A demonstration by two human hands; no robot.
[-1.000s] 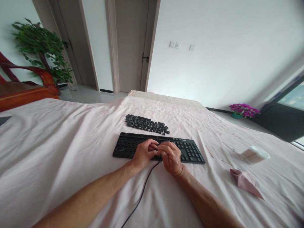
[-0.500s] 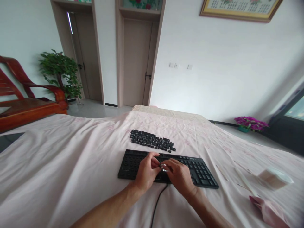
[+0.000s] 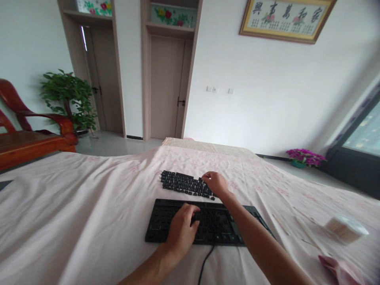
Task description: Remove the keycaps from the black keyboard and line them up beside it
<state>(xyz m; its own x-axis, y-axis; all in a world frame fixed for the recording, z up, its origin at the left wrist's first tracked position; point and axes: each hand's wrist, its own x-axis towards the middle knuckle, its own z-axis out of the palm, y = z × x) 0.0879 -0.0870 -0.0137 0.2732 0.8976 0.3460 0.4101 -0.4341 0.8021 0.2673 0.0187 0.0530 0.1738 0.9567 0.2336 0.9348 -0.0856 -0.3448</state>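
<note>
A black keyboard (image 3: 160, 219) lies on the cloth, its left and middle parts stripped of keycaps. My left hand (image 3: 182, 225) rests on it with thumb and curled fingers apart, and I see nothing between them. Behind the keyboard, loose black keycaps (image 3: 182, 184) are laid out in rows. Over the right end of these rows is my right hand (image 3: 216, 184), fingertips pinched together at the back row. What they pinch is hidden. A black cable (image 3: 204, 263) runs from the keyboard's front edge toward me.
A pink floral cloth (image 3: 89, 206) covers the table. To the right are a clear round tub of cotton swabs (image 3: 346, 229), several thin sticks (image 3: 281, 225) and a crumpled pink cloth (image 3: 341, 269). A wooden chair (image 3: 38, 134) and a potted plant (image 3: 69, 99) stand far left.
My right hand has left the keyboard and moved away from me to the loose keycaps. The metal wire loop once between my hands is out of sight. My left hand stays on the keyboard.
</note>
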